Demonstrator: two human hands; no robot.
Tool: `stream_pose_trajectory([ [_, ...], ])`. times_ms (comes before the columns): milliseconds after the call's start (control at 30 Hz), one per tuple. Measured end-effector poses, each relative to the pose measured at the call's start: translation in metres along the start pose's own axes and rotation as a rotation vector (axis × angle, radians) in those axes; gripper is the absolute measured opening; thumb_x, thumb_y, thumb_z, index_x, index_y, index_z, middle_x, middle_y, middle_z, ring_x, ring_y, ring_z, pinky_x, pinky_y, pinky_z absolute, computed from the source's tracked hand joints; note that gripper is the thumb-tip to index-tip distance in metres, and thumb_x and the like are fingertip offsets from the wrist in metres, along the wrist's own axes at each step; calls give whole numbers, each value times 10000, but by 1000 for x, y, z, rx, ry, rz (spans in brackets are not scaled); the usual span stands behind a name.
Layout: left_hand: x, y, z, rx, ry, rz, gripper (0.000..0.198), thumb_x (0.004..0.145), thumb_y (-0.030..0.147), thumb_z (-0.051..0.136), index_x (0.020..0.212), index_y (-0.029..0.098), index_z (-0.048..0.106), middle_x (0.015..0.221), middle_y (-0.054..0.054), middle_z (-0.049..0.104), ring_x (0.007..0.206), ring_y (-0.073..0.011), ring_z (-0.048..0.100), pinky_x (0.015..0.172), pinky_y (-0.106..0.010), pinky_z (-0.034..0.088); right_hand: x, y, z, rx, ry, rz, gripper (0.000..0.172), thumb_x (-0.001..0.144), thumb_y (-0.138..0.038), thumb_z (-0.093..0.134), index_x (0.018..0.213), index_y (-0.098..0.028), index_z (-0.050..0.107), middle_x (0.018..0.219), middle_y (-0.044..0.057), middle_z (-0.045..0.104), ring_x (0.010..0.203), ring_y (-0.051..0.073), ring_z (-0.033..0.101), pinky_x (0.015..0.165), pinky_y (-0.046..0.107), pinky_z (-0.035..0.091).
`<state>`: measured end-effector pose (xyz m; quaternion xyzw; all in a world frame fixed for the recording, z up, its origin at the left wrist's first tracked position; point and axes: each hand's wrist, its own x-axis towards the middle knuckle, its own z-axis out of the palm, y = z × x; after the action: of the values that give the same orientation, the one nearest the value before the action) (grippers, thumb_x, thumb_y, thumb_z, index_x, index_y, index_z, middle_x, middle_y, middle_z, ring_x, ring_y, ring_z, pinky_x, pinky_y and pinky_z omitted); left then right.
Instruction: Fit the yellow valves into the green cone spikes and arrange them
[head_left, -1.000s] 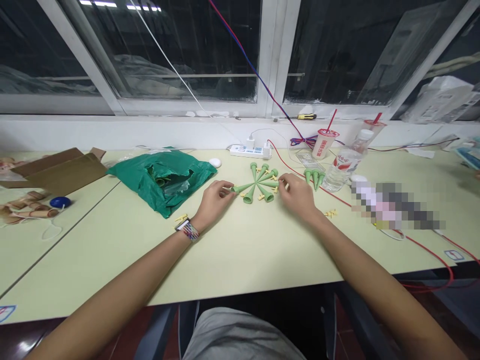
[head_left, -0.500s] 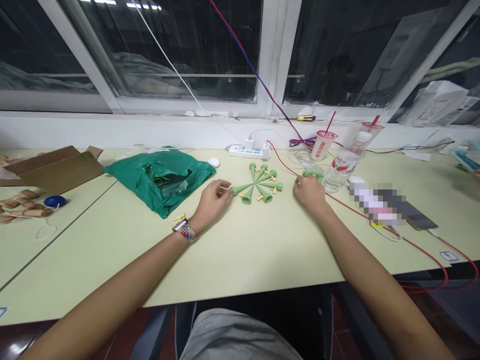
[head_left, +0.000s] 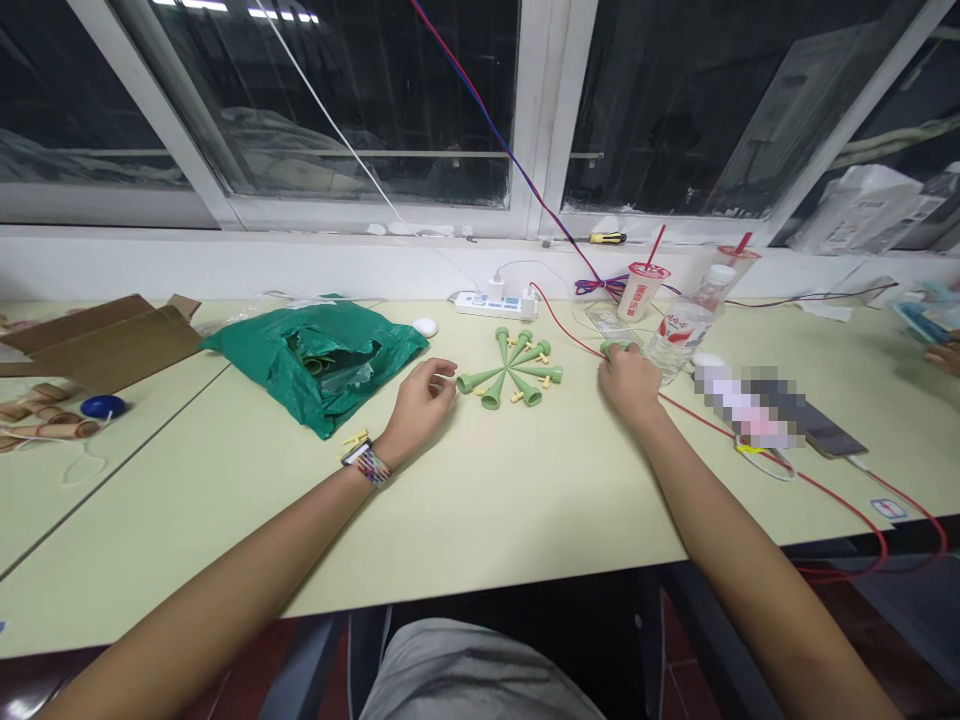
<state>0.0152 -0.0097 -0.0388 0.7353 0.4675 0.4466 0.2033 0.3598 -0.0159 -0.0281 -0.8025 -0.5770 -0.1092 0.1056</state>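
Several green plastic watering spikes [head_left: 491, 390] with small yellow valves lie in a star on the table, tips together at the middle. My left hand [head_left: 424, 405] rests at the star's left side, fingers loosely curved and apart, next to the wide end of one spike, holding nothing. To the right of the star, my right hand [head_left: 631, 385] reaches down with bent fingers on a few more green pieces [head_left: 613, 347], apparently spikes too. The hand covers most of these. Small yellow valves [head_left: 355, 437] lie behind my left wrist.
A torn green bag [head_left: 262, 350] with green parts inside lies at the left. Beyond it are a cardboard box [head_left: 105, 345] and a blue ball [head_left: 103, 406]. A water bottle [head_left: 679, 335], cup [head_left: 643, 292], power strip [head_left: 480, 306] and red cable [head_left: 697, 418] surround the right side. Another person's hand [head_left: 945, 355] shows far right.
My right hand has shifted slightly right and its fingers now cover more of the green pieces. My left hand stays almost where it was beside the star.
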Motion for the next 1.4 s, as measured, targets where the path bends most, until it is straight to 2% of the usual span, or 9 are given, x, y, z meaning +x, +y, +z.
stream_pose_trajectory([
  [233,-1,-1,0,-6,-5,0,241,899,288,594,1122,211,644,1137,-79,713,913,-210,702,814,-361,583,2,1,3,21,-61,39,390,988,-177,468,1358,-133,581,1161,213,672,1034,323,704,831,393,509],
  [433,-1,-2,0,-26,6,22,210,894,256,594,1095,208,632,1131,-73,707,917,-204,697,827,-362,577,-3,-4,-4,90,43,34,396,1012,-170,431,1394,-135,533,1240,203,631,996,291,684,802,360,482],
  [633,-3,7,-2,-39,21,70,181,916,251,588,1090,217,624,1098,-65,702,942,-211,689,855,-374,580,-15,-18,-6,299,167,-141,473,1015,-211,447,1483,-156,486,1316,174,605,1074,292,640,834,361,473],
  [833,-9,14,-6,-32,23,183,188,953,193,534,1100,208,651,1103,-70,691,987,-211,685,907,-376,565,-37,-39,-12,539,279,-348,235,1011,-256,501,1178,-174,644,1140,109,655,898,217,645,764,316,470],
  [967,-17,22,-7,-153,-17,158,265,1010,326,598,1235,202,660,1145,-95,706,1035,-224,691,952,-384,555,-64,-67,-18,743,345,-512,90,979,-243,566,1017,-188,627,1000,66,657,743,163,604,687,288,445],
  [1067,-20,31,-8,-349,-33,90,443,996,413,665,1382,206,598,1156,-106,709,1051,-224,700,949,-371,565,-84,-92,-23,849,292,-614,25,959,-210,592,968,-196,610,951,48,651,711,150,583,668,282,430],
  [1133,-20,35,-11,-424,4,62,472,984,428,689,1394,216,591,1141,-98,702,1008,-210,706,897,-345,580,-92,-107,-25,892,227,-646,12,939,-189,609,944,-199,604,912,34,642,719,153,579,673,284,420],
  [1267,-14,37,-20,-461,40,-3,382,933,441,750,1223,198,700,1106,-97,720,928,-200,709,818,-320,596,-95,-121,-28,982,109,-640,43,918,-196,637,907,-202,595,844,11,606,726,157,563,677,287,406],
  [1400,-4,30,-30,-633,27,-155,364,858,424,825,1118,183,743,1079,-86,729,948,-208,719,860,-344,608,-100,-124,-24,1063,-3,-610,153,919,-296,689,895,-211,565,726,-35,518,648,144,507,632,275,382],
])
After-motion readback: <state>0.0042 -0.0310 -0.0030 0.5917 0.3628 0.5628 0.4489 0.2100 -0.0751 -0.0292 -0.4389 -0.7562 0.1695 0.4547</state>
